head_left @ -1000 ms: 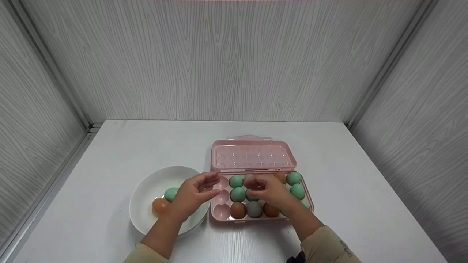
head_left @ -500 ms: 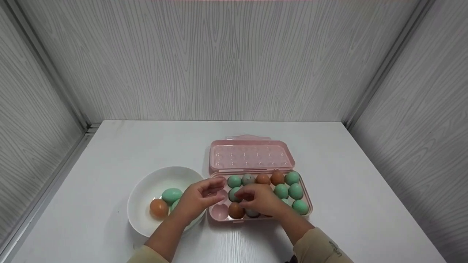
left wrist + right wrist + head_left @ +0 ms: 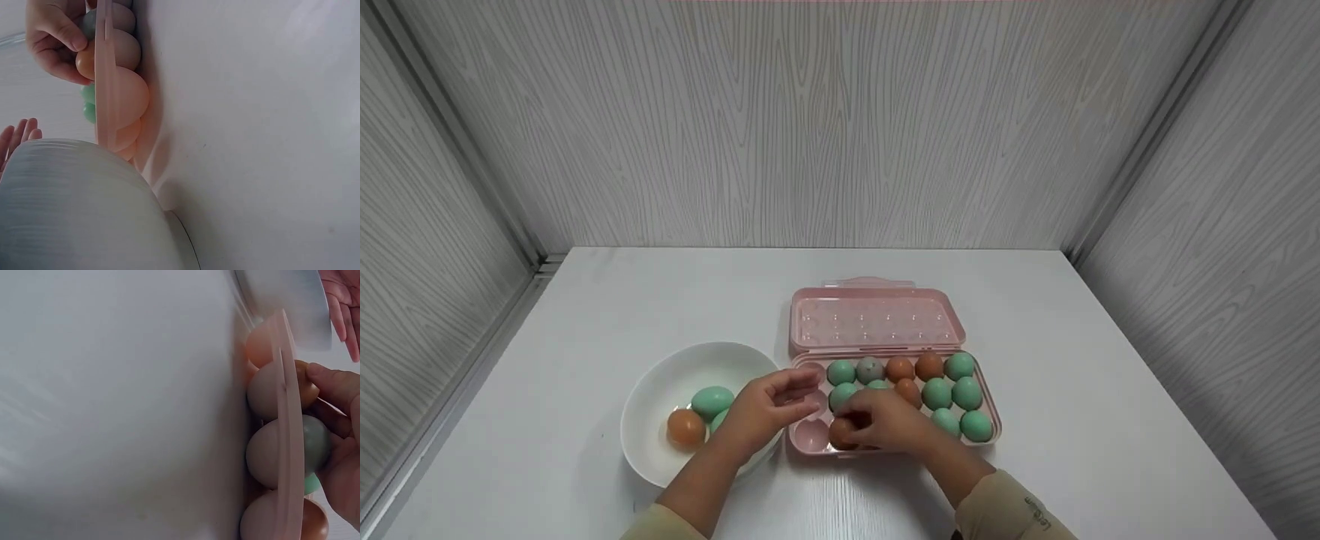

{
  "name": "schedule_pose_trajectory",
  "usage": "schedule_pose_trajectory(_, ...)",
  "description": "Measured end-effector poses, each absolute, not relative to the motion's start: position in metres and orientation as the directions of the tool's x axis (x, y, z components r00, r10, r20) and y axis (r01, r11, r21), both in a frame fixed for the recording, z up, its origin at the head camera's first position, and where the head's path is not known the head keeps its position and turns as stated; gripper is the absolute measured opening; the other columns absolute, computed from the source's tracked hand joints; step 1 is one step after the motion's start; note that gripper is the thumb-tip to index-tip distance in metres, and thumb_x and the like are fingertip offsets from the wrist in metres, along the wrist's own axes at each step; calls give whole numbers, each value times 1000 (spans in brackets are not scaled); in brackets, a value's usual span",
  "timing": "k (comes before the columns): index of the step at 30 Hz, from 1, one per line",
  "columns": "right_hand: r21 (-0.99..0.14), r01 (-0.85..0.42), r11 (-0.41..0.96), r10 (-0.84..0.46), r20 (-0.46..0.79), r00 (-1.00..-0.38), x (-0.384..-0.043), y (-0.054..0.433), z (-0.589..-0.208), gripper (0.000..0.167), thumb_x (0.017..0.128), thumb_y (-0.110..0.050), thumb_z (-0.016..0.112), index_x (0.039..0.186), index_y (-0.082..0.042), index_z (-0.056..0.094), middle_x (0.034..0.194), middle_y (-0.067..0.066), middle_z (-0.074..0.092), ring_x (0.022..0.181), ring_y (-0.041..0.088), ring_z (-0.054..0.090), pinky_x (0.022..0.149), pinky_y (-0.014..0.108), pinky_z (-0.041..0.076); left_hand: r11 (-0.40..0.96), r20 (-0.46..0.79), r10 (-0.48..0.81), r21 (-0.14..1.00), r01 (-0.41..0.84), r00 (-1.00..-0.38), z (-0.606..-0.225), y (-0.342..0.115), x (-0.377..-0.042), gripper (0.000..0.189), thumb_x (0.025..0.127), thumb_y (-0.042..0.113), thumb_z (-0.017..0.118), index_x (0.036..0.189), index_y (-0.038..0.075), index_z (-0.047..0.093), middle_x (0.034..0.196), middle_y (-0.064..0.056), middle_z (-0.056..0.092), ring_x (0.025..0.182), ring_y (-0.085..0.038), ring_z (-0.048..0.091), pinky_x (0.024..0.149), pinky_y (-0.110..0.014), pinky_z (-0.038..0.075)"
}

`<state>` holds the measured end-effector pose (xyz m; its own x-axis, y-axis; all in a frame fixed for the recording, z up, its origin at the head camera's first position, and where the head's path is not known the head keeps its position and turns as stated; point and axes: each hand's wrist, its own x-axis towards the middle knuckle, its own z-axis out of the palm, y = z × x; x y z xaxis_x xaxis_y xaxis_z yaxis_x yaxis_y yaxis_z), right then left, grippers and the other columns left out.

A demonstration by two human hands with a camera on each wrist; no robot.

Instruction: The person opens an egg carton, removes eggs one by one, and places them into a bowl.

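My right hand (image 3: 889,421) is over the front row of a pink egg carton (image 3: 811,436). Its thumb and fingers pinch a brown egg (image 3: 307,385), which sits in a front-row cup, second from the left. Beside that egg, a grey-green egg (image 3: 316,444) lies under the same hand. My left hand (image 3: 757,411) hovers between the bowl and the carton, fingers loosely bent and holding nothing. Green, brown and speckled grey eggs fill the carton's other columns, while the left column's cups are bare. Part of the front row is hidden by my right hand.
A white bowl (image 3: 649,390) stands left of the carton, partly under my left forearm. In it lie an orange-brown egg (image 3: 686,429) and green eggs (image 3: 712,402). The carton's lid (image 3: 877,321) lies folded back behind it. Wood-grain panels (image 3: 810,135) enclose the white table.
My right hand has moved from the carton's back row to the front row and now grips the brown egg there. The left hand has barely moved.
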<state>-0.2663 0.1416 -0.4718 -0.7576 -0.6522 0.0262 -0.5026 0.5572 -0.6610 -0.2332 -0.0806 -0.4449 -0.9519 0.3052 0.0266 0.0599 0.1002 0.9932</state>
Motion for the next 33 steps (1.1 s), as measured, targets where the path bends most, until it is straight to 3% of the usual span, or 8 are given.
schedule_pose_trajectory(8,-646,-549,531,-697,36,-716,-267,144,-475,32,75,-15,75,104,-20,66,94,-14,60,83,5,53,72,20,50,113,18,299,992,54,-954,-445,-81,-233,56,77,28,73,124,6,55,123,-13,57,113,-30,54,92,-28,46)
schedule_pose_trajectory(14,-631,-556,541,-693,39,-720,-268,146,-476,32,73,-16,76,103,-23,66,94,-15,61,84,4,53,74,21,49,124,26,309,990,68,-951,-447,-82,-235,56,77,28,73,125,6,55,124,-13,56,114,-28,54,93,-29,45)
schedule_pose_trajectory(24,-697,-440,567,-598,19,-801,-270,152,-463,39,73,-24,77,111,-23,65,102,-17,61,93,6,56,83,28,49,81,67,335,992,99,-940,-446,-81,-234,57,78,19,72,128,3,50,128,-16,53,118,-24,51,97,-31,42)
schedule_pose_trajectory(33,-790,-394,470,-569,70,-820,-272,145,-430,42,74,-24,76,115,-21,63,108,-10,61,101,9,57,86,25,50,140,54,348,984,109,-936,-441,-77,-232,61,78,19,73,131,3,48,128,-13,53,119,-24,50,97,-32,42)
